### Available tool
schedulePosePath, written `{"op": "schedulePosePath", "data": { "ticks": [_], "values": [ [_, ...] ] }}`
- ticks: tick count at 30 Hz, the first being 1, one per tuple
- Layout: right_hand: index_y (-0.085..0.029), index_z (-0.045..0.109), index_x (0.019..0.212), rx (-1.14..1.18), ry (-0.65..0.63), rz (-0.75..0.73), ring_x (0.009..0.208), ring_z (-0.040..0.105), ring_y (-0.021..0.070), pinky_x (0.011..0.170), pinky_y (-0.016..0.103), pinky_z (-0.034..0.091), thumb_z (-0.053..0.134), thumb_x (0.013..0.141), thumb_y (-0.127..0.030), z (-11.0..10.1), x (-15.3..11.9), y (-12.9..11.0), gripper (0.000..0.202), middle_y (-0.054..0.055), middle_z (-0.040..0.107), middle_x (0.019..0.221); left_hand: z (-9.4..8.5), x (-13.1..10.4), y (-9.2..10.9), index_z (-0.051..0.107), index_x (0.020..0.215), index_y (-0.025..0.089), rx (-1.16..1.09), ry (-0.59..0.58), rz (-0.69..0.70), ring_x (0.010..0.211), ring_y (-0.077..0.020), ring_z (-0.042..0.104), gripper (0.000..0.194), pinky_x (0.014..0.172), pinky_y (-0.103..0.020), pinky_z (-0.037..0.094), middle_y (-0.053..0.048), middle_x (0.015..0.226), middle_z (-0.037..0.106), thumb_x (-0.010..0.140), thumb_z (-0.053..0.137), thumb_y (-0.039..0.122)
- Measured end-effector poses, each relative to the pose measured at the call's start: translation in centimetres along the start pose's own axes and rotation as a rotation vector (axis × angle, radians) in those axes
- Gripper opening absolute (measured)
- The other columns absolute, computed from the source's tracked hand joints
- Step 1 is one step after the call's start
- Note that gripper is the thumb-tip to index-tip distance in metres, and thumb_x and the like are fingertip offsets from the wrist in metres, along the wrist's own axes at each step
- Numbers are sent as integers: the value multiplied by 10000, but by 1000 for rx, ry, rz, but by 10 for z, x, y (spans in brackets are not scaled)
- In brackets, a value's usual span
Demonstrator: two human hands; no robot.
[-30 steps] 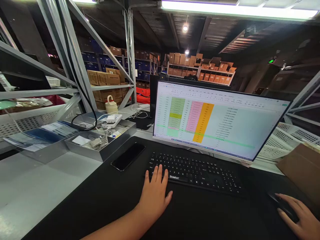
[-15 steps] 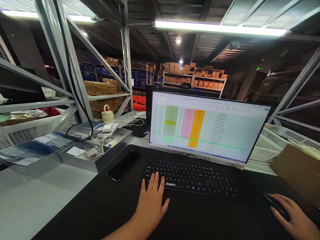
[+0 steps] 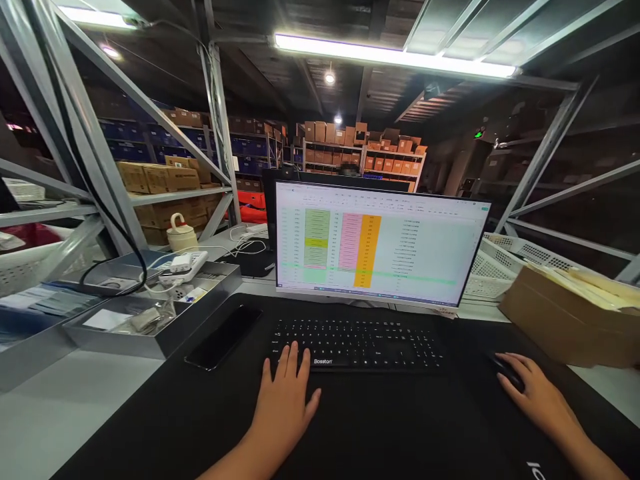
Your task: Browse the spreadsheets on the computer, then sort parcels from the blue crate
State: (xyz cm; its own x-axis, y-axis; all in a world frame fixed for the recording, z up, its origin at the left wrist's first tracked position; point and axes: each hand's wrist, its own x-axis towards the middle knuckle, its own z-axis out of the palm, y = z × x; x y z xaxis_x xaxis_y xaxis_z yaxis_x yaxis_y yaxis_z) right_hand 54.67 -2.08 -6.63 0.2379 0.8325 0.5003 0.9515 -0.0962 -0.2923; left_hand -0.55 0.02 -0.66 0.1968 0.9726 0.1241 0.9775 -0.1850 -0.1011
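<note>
My left hand (image 3: 283,400) lies with spread fingers, its fingertips on the lower left keys of a black keyboard (image 3: 360,347). Over to the right, my right hand (image 3: 535,390) is curled over a black computer mouse (image 3: 507,372), fingers along its top and side. Both rest on a large black desk mat (image 3: 380,427). Behind the keyboard stands a monitor (image 3: 415,247) showing a spreadsheet with green, pink and orange columns. A dark phone (image 3: 224,337) lies left of the keyboard, its screen black.
On the left, an open grey box (image 3: 160,337) holds a white power strip, cables and small packets. A cream bottle (image 3: 181,237) stands behind it. At right are a cardboard box (image 3: 555,327) with papers and white baskets (image 3: 493,270). Metal rack posts flank the desk.
The view has turned to the right, so everything sits further left in the picture. My left hand stays on the keyboard and my right hand stays on the mouse.
</note>
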Motion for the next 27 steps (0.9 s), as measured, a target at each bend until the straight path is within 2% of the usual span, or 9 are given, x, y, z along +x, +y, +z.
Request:
{"op": "schedulePosePath", "data": {
  "ticks": [7, 13, 27],
  "values": [
    [-257, 655, 1201, -26, -23, 11, 1105, 650, 270, 940, 418, 553, 477, 813, -577, -6, -2, -9, 533, 87, 625, 1230, 4, 0, 0, 360, 1508, 138, 25, 41, 18, 1475, -369, 298, 633, 1165, -635, 284, -203, 1596, 274, 929, 444, 378],
    [-216, 641, 1211, -35, -27, -40, 1152, 625, 277, 1007, 434, 513, 449, 841, -569, -3, -2, -2, 546, 110, 618, 1228, 2, -1, 0, 362, 1509, 140, 38, 37, 22, 1471, -367, 309, 628, 1160, -633, 294, -204, 1591, 285, 933, 439, 378],
    [-236, 631, 1222, -16, -50, -11, 1146, 628, 302, 981, 465, 523, 474, 816, -611, -1, -1, 4, 574, 110, 604, 1254, -2, -1, 2, 322, 1522, 145, 26, -9, 11, 1485, -368, 273, 649, 1161, -663, 267, -200, 1605, 243, 938, 453, 397]
  ]
}}
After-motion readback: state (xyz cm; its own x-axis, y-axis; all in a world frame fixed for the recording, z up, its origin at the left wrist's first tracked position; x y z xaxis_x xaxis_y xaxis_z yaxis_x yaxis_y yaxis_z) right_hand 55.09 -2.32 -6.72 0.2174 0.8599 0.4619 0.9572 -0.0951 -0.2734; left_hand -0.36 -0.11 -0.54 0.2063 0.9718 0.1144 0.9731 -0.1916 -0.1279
